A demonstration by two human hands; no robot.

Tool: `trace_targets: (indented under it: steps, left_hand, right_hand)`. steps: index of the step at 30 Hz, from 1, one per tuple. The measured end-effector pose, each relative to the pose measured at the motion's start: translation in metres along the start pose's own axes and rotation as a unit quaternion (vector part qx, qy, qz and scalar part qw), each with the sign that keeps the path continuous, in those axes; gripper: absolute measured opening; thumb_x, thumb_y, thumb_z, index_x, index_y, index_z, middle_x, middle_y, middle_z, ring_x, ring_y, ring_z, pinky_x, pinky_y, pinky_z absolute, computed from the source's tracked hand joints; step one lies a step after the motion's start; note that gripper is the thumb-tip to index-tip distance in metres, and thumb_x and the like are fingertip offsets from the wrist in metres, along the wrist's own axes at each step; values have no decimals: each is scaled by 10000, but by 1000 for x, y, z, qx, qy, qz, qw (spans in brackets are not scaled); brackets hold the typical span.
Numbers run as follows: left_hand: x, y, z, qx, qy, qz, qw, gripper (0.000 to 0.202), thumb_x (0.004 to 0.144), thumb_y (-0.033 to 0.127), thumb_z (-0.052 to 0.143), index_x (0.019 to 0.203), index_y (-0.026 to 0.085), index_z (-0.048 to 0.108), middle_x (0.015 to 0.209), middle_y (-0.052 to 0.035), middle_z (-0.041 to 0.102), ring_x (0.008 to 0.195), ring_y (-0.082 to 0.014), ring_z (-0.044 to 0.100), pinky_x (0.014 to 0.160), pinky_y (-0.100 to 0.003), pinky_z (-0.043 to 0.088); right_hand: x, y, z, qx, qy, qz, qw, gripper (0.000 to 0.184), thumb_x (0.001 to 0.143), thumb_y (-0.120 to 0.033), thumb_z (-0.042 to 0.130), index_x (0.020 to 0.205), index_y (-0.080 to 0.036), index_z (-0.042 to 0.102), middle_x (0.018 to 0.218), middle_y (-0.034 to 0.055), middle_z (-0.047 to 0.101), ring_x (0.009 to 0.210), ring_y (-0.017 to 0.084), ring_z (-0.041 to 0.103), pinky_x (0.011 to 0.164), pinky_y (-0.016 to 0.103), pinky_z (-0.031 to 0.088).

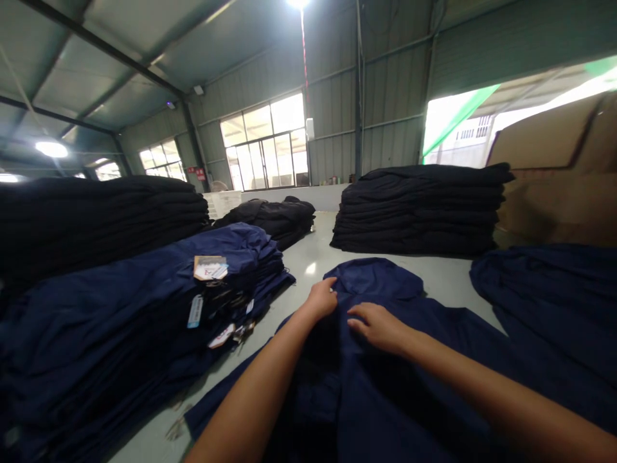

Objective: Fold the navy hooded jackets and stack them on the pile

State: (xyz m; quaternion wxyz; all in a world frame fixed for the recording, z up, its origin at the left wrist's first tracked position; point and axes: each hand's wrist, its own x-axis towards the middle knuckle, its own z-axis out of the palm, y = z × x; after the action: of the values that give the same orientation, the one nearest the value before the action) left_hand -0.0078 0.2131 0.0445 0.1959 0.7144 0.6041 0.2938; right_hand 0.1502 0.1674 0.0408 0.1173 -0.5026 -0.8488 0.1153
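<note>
**Soft navy garment, spread flat under both hands**

The navy garment (385,386) lies across the pale surface (313,257), its hood (373,278) just beyond the fingers. It looks limp and light — likely to sag unless taken at collar or shoulders. Left hand (322,299) and right hand (378,326) rest on it, fingers loosely curled, gripping nothing.

Two bare forearms, no sleeves, watch or rings visible, left hand (322,299) and right hand (376,326) ungloved

pale table (308,257) | navy garment (376,386) spread flat | folded stacks (419,209) around, perhaps five
</note>
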Motion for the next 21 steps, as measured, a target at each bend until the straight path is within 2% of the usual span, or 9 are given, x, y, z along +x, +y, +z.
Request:
trace_targets:
  steps: [3,5,8,10,12,14,16,19,21]
  left_hand:
    - [-22,-3,-15,-4,19,-22,1000,425,838,99,458,1260,119,505,1232,-98,580,1113,-162,545,951,-229,403]
    - [-37,-5,-27,-2,23,-32,999,411,832,94,467,1239,112,524,1184,-108,610,1055,-159,580,910,-221,427]
    - [-58,-8,-46,7,15,-39,999,363,821,99,492,1173,86,578,1100,-129,649,973,-173,616,858,-231,454]
    - [-70,-10,-59,16,8,-37,999,335,811,118,517,1131,85,610,1058,-129,666,942,-186,627,842,-240,461]
    - [-80,-10,-71,27,4,-32,999,311,797,141,547,1091,100,638,1039,-117,674,948,-199,625,852,-249,457]
    - [-87,-7,-80,36,7,-26,999,291,792,149,553,1062,116,657,1049,-106,672,990,-206,609,884,-253,438]
    - [-89,-4,-83,40,14,-18,999,286,803,148,534,1058,124,660,1063,-107,667,1015,-205,598,903,-257,425]
    - [-85,1,-77,34,21,-10,999,301,800,110,510,1062,138,656,1030,-99,679,965,-180,616,875,-243,439]
    - [-79,1,-67,25,14,-9,1000,347,769,40,488,1050,154,658,986,-76,693,908,-150,632,827,-218,457]
  right_hand:
    - [-31,-44,9,24,-4,-60,998,384,828,-478,426,999,-234,667,1036,52,675,1054,245,527,930,360,400]
    - [-46,-67,17,35,-13,-59,998,353,765,-502,506,997,-282,656,1012,56,676,1037,280,521,886,395,423]
    - [-55,-83,30,24,-36,-23,999,227,702,-385,580,911,-333,651,973,56,674,1006,298,535,832,416,443]
    - [-54,-81,31,26,-35,-13,999,115,699,-306,561,787,-324,634,937,37,671,967,273,557,795,387,452]
    - [-49,-68,24,47,-14,3,999,84,700,-252,534,751,-288,591,895,15,669,884,224,584,740,331,453]
    - [-43,-46,8,61,16,39,997,102,705,-202,495,779,-247,550,832,11,662,784,181,593,690,285,438]
    - [-38,-17,-13,46,58,69,995,158,719,-156,423,820,-226,523,842,27,648,807,173,584,718,277,422]
    - [-39,29,-39,-3,164,165,973,196,707,-153,411,846,-221,530,918,43,648,859,183,591,746,272,416]
    - [-44,57,-48,-45,204,184,961,228,708,-157,403,865,-215,557,949,63,642,900,201,589,763,284,417]
